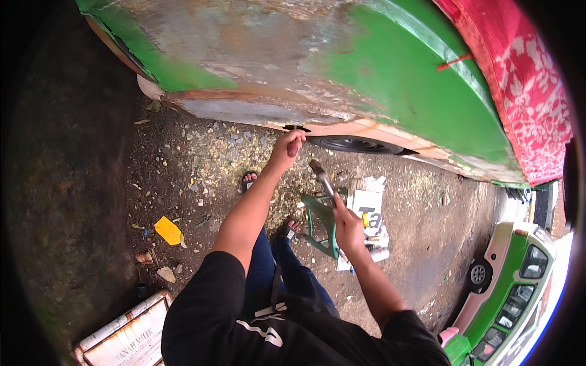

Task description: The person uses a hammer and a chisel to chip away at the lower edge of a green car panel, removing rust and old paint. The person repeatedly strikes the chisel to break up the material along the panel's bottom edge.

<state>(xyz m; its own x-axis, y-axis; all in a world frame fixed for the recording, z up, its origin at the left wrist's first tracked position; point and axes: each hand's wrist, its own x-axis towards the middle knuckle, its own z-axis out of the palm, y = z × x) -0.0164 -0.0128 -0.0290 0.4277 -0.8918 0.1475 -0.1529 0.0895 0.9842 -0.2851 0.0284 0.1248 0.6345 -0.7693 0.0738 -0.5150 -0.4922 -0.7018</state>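
A vehicle body [390, 67] in green paint, with bare scraped patches, stretches across the top of the view. My left hand [284, 151] is closed around a tool with a reddish-brown handle [293, 147], held at the body's lower edge just left of the wheel [354, 144]. A dark spot shows past that hand; I cannot tell whether it is the tool's blade or a gap in the panel. Lower and to the right, my right hand [348, 229] grips a hammer [323, 177] by its shaft, its head apart from the body and the left-hand tool.
Beside my feet stands a green plastic stool [323, 229]. A printed white sheet [366, 198] with small items lies right of it. Paint flakes litter the ground. A yellow piece [168, 231], a rusty white sign [128, 332], a red floral cloth [519, 91] and a parked van [510, 293] surround me.
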